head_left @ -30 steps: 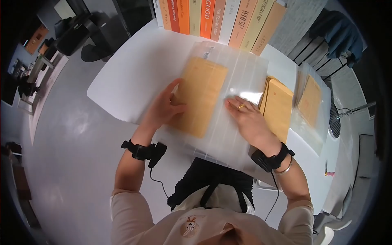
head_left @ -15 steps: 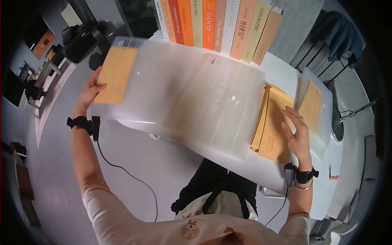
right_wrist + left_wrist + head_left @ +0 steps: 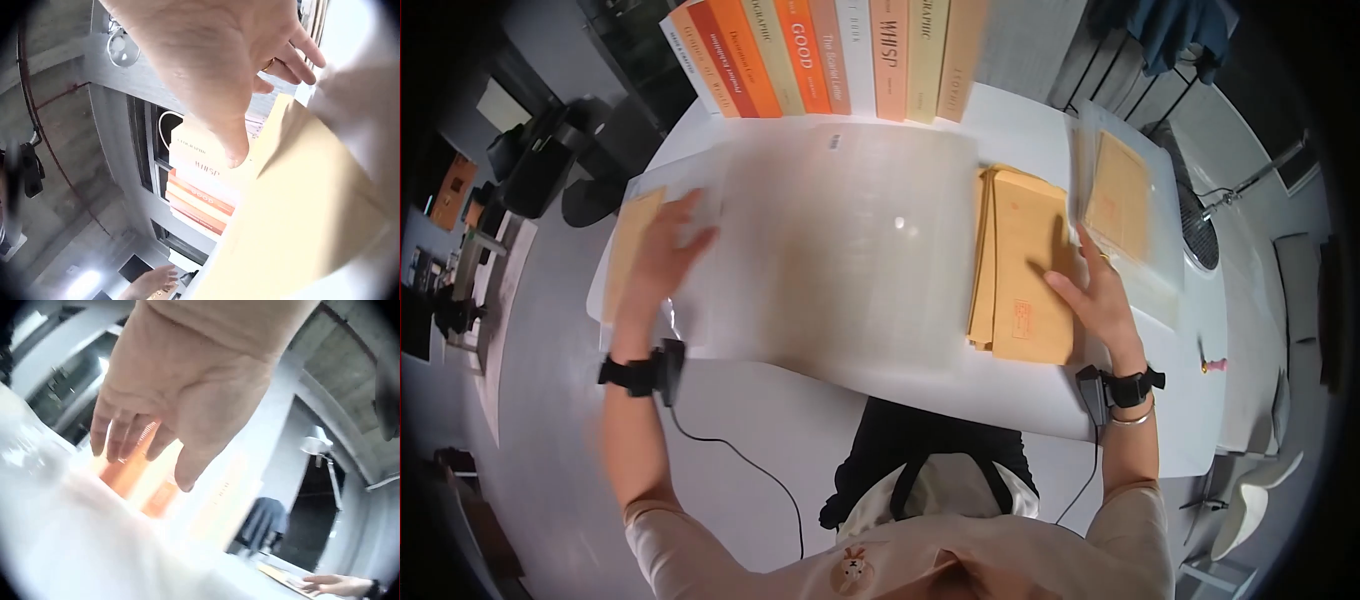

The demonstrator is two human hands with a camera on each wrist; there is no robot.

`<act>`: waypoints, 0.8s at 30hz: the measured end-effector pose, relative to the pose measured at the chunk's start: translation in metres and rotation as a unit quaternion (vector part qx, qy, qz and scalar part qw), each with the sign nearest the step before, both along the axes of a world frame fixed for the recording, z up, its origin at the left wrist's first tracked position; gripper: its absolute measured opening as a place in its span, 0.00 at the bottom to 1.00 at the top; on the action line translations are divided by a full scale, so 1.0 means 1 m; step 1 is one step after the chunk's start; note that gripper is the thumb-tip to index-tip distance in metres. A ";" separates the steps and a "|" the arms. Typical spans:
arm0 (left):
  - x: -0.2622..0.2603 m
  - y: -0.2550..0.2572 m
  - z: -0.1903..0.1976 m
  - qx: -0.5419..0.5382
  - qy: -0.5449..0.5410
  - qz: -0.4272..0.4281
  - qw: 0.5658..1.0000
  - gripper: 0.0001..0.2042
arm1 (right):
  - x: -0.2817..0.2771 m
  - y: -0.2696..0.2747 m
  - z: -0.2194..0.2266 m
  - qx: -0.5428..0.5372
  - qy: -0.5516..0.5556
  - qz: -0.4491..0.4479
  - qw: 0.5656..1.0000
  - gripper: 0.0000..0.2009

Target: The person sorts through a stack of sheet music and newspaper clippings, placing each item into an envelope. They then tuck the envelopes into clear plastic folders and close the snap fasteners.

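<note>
My left hand (image 3: 662,258) hovers with relaxed, spread fingers over the left clear plastic sleeve, beside a yellow envelope (image 3: 633,240) at that sleeve's far left. In the left wrist view the hand (image 3: 181,387) has nothing between its fingers. Another translucent plastic sleeve (image 3: 870,250) lies in the middle. To its right is a stack of yellow envelopes (image 3: 1035,270) with a red stamp on the top one. The right hand (image 3: 1100,295), fingers extended, is at the right edge of this stack; whether it touches cannot be told. In the right wrist view the hand (image 3: 231,69) is above an envelope (image 3: 294,206).
A row of upright books (image 3: 830,60) stands along the table's back edge. At the right lie clear sleeves with an envelope (image 3: 1118,195) in them. A small pink object (image 3: 1215,366) is near the right edge of the white table (image 3: 1190,410).
The left hand moved left with an envelope and sleeve, then let go and came back rightward. The right hand left the middle sleeve for the envelope stack. The head view shifted.
</note>
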State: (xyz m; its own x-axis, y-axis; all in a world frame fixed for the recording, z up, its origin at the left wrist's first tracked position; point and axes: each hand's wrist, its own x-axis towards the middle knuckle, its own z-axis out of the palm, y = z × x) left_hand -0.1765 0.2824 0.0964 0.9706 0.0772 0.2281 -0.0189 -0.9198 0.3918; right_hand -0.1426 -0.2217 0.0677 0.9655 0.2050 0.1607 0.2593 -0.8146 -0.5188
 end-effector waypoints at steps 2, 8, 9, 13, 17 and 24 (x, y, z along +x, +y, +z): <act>0.008 -0.067 -0.008 -0.078 0.059 -0.068 0.993 0.28 | 0.000 0.005 -0.003 -0.013 0.006 0.001 1.000 0.44; 0.045 -0.171 -0.017 -0.208 0.176 -0.135 0.953 0.39 | 0.006 0.001 -0.017 0.047 0.044 -0.015 0.998 0.42; 0.047 -0.177 -0.014 -0.259 0.210 -0.123 0.935 0.40 | 0.007 -0.001 -0.019 0.077 0.053 -0.018 0.995 0.40; 0.056 -0.184 -0.029 -0.354 0.200 -0.156 0.900 0.34 | 0.012 -0.007 -0.014 0.287 0.147 -0.009 0.946 0.23; 0.047 -0.194 -0.018 -0.403 0.189 -0.179 0.877 0.24 | 0.011 -0.014 -0.012 0.356 0.140 0.000 0.924 0.10; 0.025 -0.229 -0.022 -0.473 0.116 -0.300 0.820 0.18 | 0.016 -0.041 -0.002 0.437 0.167 -0.057 0.882 0.04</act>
State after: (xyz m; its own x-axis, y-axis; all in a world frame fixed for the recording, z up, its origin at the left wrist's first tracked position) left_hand -0.1515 0.0535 0.0744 0.9071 -0.3946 0.1467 -0.1822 -0.0540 0.9818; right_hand -0.1269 -0.2629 0.0657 0.9952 0.0416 -0.0881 -0.0848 -0.0761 -0.9935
